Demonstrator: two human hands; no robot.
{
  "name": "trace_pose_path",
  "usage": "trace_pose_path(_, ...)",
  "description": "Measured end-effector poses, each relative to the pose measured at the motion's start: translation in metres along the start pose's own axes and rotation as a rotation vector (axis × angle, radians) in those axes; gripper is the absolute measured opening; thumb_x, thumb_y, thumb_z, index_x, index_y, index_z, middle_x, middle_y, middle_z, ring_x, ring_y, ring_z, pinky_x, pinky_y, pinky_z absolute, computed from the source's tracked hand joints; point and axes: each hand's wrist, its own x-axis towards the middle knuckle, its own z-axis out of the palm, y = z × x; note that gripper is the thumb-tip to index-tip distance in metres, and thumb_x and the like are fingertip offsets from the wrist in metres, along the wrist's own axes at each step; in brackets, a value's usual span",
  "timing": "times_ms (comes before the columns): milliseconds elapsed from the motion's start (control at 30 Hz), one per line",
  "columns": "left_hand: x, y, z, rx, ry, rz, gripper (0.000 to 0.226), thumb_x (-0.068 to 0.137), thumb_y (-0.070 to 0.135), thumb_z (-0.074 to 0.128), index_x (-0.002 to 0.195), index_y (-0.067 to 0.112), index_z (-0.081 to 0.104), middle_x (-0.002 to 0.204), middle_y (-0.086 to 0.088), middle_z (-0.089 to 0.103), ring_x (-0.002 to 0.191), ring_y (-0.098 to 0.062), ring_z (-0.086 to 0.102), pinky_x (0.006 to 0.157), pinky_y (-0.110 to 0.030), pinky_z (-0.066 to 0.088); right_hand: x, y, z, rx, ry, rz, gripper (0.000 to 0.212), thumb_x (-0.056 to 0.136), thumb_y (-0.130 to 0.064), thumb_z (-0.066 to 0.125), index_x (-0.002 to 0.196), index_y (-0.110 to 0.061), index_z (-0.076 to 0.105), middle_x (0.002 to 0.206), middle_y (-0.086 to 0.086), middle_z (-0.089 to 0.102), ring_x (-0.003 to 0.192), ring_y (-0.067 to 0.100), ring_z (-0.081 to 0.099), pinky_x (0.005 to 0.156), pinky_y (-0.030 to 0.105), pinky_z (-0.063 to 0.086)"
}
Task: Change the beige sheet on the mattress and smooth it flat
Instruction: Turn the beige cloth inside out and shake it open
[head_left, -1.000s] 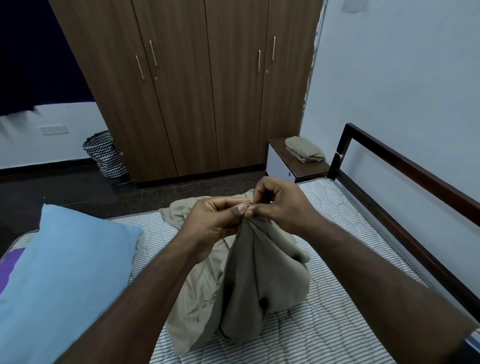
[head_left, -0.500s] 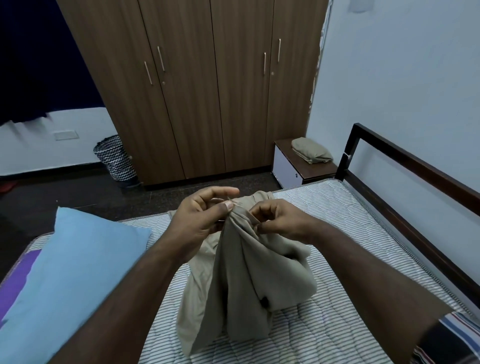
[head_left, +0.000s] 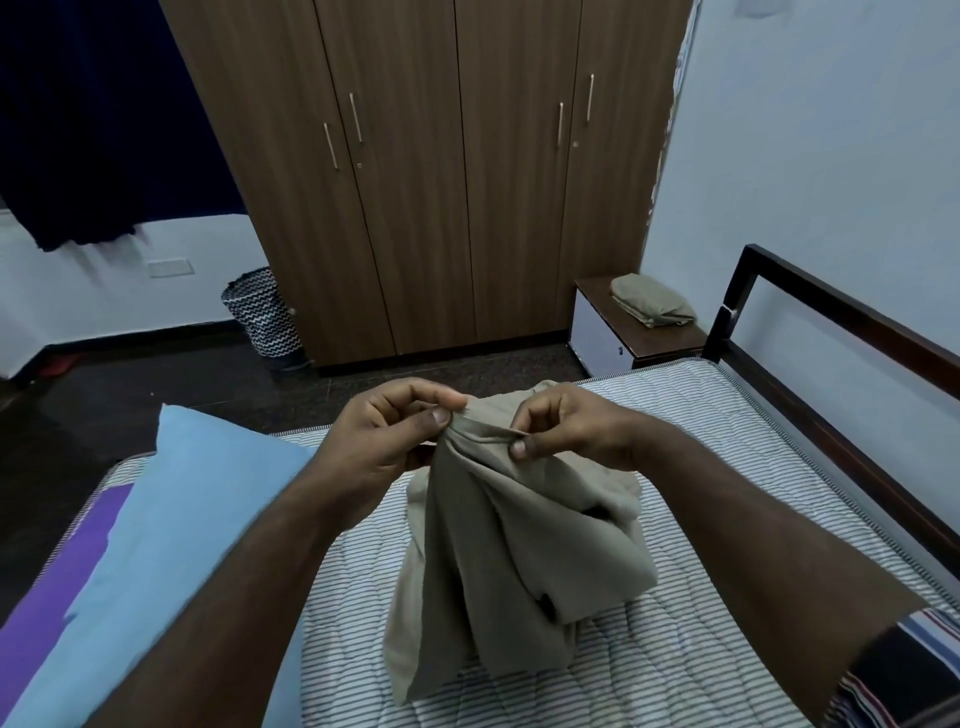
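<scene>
Head view shows the beige sheet (head_left: 498, 561) bunched up in a soft heap on the bare striped mattress (head_left: 727, 649), its top lifted into the air. It looks light and floppy, so it should bend and slide easily; the hemmed edge up top seems the best place to hold. The left hand (head_left: 384, 441) pinches that edge with thumb and curled fingers. The right hand (head_left: 566, 431) pinches it just beside. A blue pillow (head_left: 156, 545) lies to the left.
</scene>
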Motion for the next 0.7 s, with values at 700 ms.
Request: trace_pose_path(700,0.005,-0.008,-0.029,0.154,0.157,0.052,0.020,0.089,-0.003,0.069,0.094,0.014,0.079,0.097,-0.008,0.077,0.092,-0.018,0.072,0.086,-0.034,0.057,0.019,-0.011,0.046,-0.179,0.230,-0.005,0.024,0.080,0.009,0.069,0.078,-0.014,0.074,0.071,-0.004,0.069,0.066,0.009,0.061,0.062,0.025,0.049)
